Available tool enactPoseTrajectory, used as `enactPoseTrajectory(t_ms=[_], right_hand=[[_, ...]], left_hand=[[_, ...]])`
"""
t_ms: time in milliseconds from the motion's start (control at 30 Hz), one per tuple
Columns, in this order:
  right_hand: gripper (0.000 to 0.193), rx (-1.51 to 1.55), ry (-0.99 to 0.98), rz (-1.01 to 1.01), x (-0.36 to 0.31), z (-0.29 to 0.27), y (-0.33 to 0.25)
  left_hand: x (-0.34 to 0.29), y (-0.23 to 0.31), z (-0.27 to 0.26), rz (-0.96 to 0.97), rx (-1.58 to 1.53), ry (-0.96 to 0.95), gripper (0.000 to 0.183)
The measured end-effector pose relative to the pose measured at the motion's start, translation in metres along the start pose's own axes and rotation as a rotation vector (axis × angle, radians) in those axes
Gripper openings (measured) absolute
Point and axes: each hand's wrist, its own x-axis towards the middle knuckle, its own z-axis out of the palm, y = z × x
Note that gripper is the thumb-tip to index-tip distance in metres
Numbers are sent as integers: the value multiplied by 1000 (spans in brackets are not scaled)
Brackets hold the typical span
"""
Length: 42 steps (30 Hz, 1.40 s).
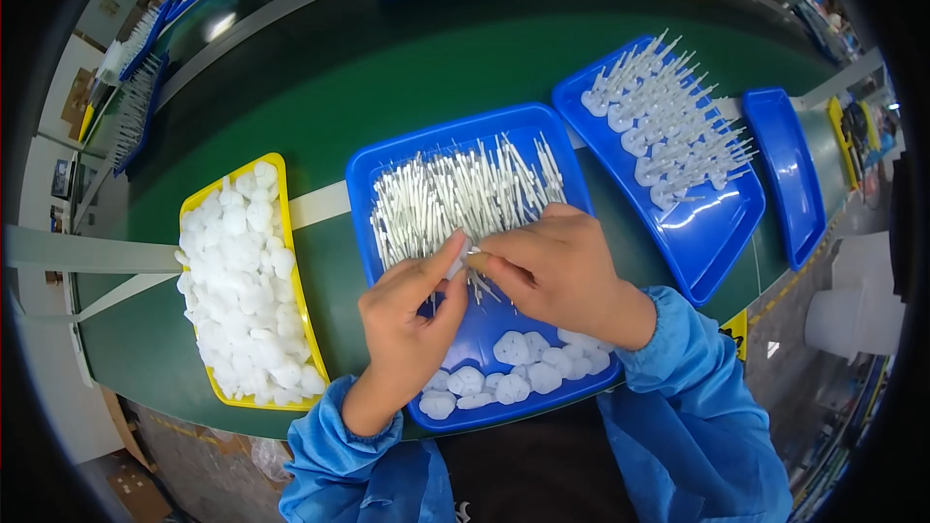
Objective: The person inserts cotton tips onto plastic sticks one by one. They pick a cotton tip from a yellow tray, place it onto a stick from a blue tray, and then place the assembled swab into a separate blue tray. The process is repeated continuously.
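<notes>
My left hand [412, 310] pinches a small white plastic piece [459, 261] between thumb and fingers. Against it, my right hand [562, 261] is closed in a pinch, its fingertips meeting those of the left; what it grips is mostly hidden. Both hands are over a blue tray [363, 169] in front of me. Many thin white rods [450, 189] lie packed side by side across its far half. Along its near edge sit several loose rounded white plastic pieces [513, 387], close to my right forearm.
A yellow tray [317, 368] heaped with white rounded pieces [242, 281] stands at left. On the right, a blue tray [697, 232] bears upright rods set in white bases [668, 126]; beyond it is another blue tray [787, 174]. Filled trays line the green table's [291, 87] far side.
</notes>
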Motion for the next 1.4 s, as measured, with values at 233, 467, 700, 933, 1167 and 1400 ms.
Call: enactPoseTrajectory(t_ms=[233, 467, 700, 933, 1167, 1400], right_hand=[[13, -25, 14, 12, -1, -1, -2], [39, -118, 24, -37, -1, -15, -6], [53, -192, -73, -226, -5, -22, 0], [52, -111, -81, -168, -6, -19, -3], [50, -50, -95, -169, -8, -18, 0], [50, -116, -90, -224, -6, -23, -7]], left_hand=[[2, 1, -2, -4, -54, -29, 50], [3, -11, 1, -149, -463, 3, 44], [5, -8, -2, 4, -271, 7, 53], [7, -6, 0, 89, -220, 87, 51], [4, -11, -3, 86, -214, 55, 53], [5, -6, -1, 95, -196, 84, 52]])
